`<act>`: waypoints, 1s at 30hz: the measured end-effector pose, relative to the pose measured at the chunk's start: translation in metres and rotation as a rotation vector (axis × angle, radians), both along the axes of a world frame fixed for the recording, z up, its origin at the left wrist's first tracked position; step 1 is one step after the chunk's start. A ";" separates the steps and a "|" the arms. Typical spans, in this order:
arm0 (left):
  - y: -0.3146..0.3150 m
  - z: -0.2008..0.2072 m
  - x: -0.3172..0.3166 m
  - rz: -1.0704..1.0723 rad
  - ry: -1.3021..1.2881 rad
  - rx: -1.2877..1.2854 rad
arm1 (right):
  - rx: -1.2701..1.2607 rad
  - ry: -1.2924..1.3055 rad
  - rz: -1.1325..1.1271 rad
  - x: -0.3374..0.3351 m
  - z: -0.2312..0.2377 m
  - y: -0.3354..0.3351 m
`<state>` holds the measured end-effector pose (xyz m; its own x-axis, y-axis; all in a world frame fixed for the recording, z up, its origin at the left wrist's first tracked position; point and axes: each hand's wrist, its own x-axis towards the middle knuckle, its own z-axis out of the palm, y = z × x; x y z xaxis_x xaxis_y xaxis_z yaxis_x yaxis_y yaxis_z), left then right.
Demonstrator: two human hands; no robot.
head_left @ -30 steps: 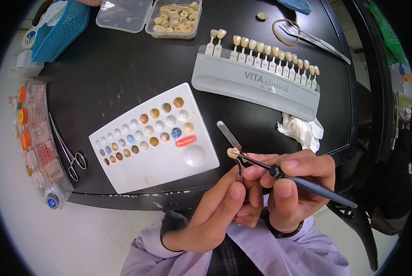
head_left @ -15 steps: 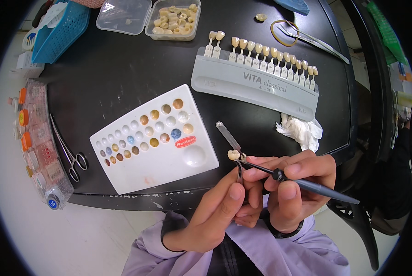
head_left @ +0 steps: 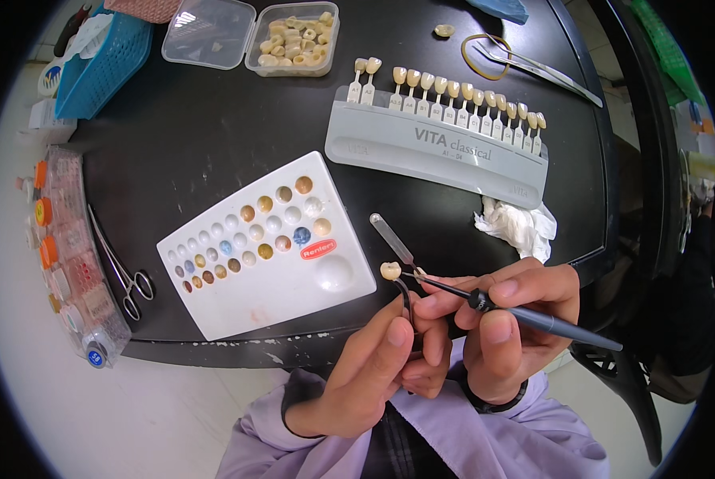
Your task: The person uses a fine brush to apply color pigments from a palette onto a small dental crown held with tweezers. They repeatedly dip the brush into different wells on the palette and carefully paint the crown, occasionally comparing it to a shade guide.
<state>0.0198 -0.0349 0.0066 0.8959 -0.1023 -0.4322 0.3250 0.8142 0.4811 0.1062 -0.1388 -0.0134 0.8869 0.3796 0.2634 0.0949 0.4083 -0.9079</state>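
Note:
Pinched in my left hand point(head_left: 373, 351) is a dark, curved metal holder point(head_left: 407, 299), apparently forceps, with an ivory dental crown point(head_left: 390, 271) at its tip. My right hand point(head_left: 509, 323) grips a fine brush point(head_left: 545, 321) with a grey handle, pen-fashion. Its thin dark point reaches the crown's right side; whether they touch I cannot tell. Just beyond the fingers, a clear, narrow stick with a thin stem point(head_left: 391, 238) slants toward my right fingertips; whether it is held or lying is hidden. Left of the crown lies a white mixing palette point(head_left: 238, 307) with several coloured wells.
A grey shade guide point(head_left: 437, 160) with tooth tabs stands beyond my hands, a crumpled tissue point(head_left: 515, 229) by its right end. Scissor-handled forceps point(head_left: 118, 263) and a case of jars point(head_left: 78, 263) lie left. Farther back are a box of crowns point(head_left: 294, 40), tweezers point(head_left: 549, 72) and a blue basket point(head_left: 106, 68).
The crown has shifted slightly left and turned, showing more of its side. The brush point is still close by it. The whole view has moved a little.

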 end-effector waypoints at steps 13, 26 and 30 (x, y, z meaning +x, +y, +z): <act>0.003 -0.007 -0.004 0.000 -0.047 -0.076 | -0.029 0.011 0.029 0.000 -0.001 -0.001; 0.003 0.000 -0.001 -0.017 0.009 0.004 | -0.005 -0.011 -0.005 -0.001 -0.002 0.000; 0.003 -0.003 -0.001 -0.027 -0.014 -0.038 | 0.017 0.018 -0.003 0.000 -0.001 0.000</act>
